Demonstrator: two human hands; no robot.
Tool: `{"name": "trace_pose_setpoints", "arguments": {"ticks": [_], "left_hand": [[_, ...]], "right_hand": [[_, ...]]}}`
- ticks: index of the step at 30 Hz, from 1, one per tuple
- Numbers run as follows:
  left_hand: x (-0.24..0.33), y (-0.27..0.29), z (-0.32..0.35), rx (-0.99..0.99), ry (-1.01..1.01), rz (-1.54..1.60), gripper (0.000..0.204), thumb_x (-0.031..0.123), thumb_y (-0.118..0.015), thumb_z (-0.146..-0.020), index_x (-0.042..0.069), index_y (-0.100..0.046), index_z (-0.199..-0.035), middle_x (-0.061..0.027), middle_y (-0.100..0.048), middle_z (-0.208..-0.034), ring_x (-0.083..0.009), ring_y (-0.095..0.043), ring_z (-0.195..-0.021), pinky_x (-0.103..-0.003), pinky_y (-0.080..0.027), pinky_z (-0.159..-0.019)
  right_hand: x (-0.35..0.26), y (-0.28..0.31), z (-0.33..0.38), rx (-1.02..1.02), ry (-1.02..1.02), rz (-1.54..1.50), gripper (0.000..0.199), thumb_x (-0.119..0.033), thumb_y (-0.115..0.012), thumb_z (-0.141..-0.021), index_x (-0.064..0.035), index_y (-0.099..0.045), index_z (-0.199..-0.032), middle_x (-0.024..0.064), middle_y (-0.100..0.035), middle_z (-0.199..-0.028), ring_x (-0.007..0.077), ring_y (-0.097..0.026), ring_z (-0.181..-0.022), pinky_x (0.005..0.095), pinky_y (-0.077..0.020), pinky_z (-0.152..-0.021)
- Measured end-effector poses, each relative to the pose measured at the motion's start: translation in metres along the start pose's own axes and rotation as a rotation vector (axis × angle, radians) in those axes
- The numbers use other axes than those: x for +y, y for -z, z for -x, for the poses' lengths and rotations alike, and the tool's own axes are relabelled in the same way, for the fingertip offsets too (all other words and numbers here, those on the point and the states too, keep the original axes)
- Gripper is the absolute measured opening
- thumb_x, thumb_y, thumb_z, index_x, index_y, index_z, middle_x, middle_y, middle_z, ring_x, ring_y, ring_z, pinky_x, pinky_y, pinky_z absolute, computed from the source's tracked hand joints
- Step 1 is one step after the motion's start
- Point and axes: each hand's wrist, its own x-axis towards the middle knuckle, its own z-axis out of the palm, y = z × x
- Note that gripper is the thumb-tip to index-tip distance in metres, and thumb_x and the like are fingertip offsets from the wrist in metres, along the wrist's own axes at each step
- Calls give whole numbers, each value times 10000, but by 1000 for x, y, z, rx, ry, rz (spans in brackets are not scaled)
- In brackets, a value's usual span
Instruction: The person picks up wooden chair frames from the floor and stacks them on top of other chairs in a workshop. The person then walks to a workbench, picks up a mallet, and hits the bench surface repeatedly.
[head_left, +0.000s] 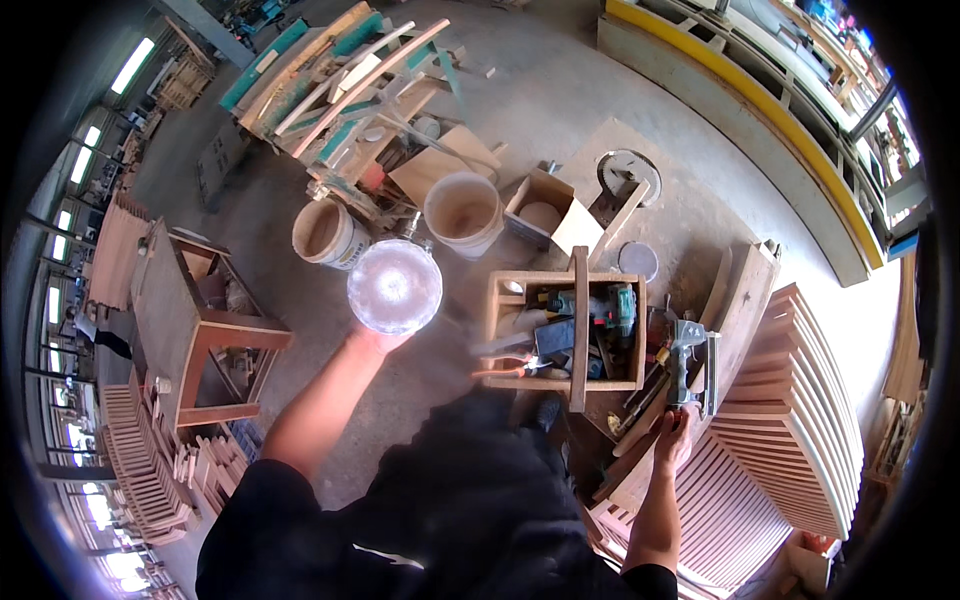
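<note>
My left hand (376,340) holds up a round tool with a pale, dusty disc face (395,290), which looks like a disc sander. A metal fitting (411,226) sticks out beyond its far rim. The disc hides most of that hand's fingers. On the right, my right hand (677,432) is closed on the lower end of a grey nail gun (686,362) beside a wooden bench. Between my hands stands an open wooden toolbox (642,350) with a bar handle (579,330). It contains a green-and-black power tool (618,308) and several hand tools.
Two white buckets (346,240) (466,205) and a cardboard box (540,195) stand ahead. Beyond them is a cart of timber strips (360,75). A circular blade (630,177) and grey disc (638,261) lie nearby. Slatted wooden panels (790,420) stand right; a wooden cabinet (180,325) stands left.
</note>
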Motion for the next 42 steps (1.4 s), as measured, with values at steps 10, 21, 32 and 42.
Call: {"name": "trace_pose_setpoints", "arguments": {"ticks": [10, 21, 32, 42], "left_hand": [[-72, 8, 40, -212, 68, -111, 478, 485, -492, -942, 129, -602, -1242, -83, -632, -1244, -281, -604, -1153, -483, -492, -993], [-123, -7, 60, -143, 289, -277, 382, 458, -513, -977, 127, -636, -1126, -73, -675, -1078, -266, -661, -985, -449, -555, -856], [-149, -89, 53, -321, 273, -877, 640, 438, -756, -792, -28, -534, -1171, -120, -654, -1026, -164, -655, -818, -291, -546, -763], [-195, -112, 28, -463, 577, -1162, 615, 392, -750, -778, -34, -530, -1163, -137, -648, -981, -199, -683, -781, -329, -577, -714]], "right_hand": [[35, -12, 2, 111, -30, -101, 292, -417, -589, -923, -190, -629, -1101, 202, -656, -908, 439, -631, -862, 510, -500, -723], [61, -21, 14, 62, 115, -19, 240, -346, -558, -940, -117, -618, -976, 178, -672, -782, 419, -645, -758, 516, -491, -663], [-22, 83, 84, 5, 300, -396, 428, -187, -638, -898, -130, -517, -1305, 123, -692, -901, 356, -672, -819, 421, -536, -712], [-105, 141, 98, -167, 573, -477, 257, -207, -635, -901, -100, -621, -1134, 117, -655, -786, 339, -658, -716, 392, -518, -638]]}}
